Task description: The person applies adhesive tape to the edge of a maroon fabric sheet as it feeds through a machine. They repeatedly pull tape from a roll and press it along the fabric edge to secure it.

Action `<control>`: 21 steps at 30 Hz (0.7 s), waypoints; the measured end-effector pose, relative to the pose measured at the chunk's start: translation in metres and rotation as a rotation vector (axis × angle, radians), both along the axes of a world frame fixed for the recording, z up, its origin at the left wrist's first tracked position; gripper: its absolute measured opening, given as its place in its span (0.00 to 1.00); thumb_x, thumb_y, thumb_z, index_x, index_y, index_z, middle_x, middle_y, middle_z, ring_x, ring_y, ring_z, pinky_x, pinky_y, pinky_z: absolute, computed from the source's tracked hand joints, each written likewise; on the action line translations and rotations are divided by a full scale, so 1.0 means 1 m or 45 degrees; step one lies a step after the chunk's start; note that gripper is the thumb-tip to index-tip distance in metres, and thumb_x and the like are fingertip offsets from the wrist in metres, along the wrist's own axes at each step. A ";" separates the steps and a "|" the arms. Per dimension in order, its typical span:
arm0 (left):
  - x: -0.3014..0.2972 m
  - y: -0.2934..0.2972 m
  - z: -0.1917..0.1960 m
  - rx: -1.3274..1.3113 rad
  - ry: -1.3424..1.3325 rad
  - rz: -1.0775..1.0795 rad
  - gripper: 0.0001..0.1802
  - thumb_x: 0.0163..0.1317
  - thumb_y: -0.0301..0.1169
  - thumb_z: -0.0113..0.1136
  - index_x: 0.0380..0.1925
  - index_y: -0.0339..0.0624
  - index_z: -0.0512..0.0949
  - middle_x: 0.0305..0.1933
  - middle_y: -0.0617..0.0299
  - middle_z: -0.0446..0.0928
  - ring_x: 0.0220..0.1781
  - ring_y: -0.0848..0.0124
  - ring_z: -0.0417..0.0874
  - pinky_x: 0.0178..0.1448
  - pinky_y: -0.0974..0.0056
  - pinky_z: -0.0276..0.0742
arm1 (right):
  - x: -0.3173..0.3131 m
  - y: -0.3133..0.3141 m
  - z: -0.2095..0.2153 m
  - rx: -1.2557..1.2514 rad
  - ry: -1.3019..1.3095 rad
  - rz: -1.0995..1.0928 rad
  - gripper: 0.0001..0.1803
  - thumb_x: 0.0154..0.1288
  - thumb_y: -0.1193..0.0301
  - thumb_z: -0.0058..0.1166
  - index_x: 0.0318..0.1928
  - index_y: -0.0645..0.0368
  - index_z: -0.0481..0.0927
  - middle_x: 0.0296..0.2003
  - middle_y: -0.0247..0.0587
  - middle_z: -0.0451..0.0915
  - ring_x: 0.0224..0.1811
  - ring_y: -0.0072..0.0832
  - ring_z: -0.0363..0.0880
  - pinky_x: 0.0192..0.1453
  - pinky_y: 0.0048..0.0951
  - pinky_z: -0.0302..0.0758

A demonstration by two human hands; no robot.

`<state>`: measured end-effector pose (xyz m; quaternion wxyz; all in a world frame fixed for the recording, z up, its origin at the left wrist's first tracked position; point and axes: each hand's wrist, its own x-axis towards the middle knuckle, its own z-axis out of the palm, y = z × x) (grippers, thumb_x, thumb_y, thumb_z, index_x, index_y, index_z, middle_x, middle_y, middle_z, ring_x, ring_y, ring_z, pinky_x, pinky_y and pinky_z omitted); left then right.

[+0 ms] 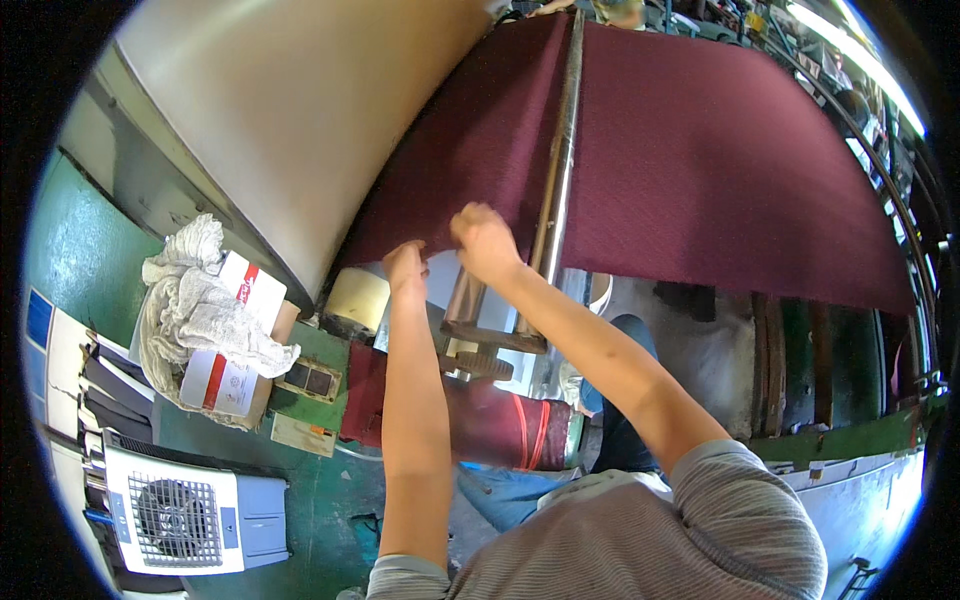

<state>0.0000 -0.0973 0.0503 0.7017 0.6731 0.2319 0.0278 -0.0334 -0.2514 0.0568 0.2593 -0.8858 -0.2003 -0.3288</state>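
A wide burgundy fabric (700,160) stretches over the machine, passing a long shiny metal bar (562,150). At the fabric's near left edge, my left hand (405,268) has its fingers closed on the border. My right hand (485,243) is held over the fabric just left of the bar, slightly smeared. Its fingers are curled, and whatever they hold is hidden. Below my hands are a metal roller (464,300) and a toothed gear (484,366). A rolled burgundy fabric (490,425) tied with red bands lies nearer my body.
A large smooth metal drum (300,80) rises at the left. Beside it, white rags (205,300) lie on a cardboard box (275,340). A white-and-blue fan unit (175,505) stands lower left. Green frame beams (850,440) cross at right. Another person (620,12) is partly visible at the far end.
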 end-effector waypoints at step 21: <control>0.008 0.002 -0.003 -0.159 0.001 0.224 0.07 0.55 0.25 0.49 0.29 0.41 0.78 0.28 0.59 0.75 0.20 0.71 0.72 0.20 0.69 0.67 | -0.004 -0.011 -0.003 -0.031 0.163 -0.301 0.11 0.45 0.76 0.52 0.34 0.60 0.74 0.34 0.46 0.77 0.40 0.37 0.76 0.47 0.33 0.71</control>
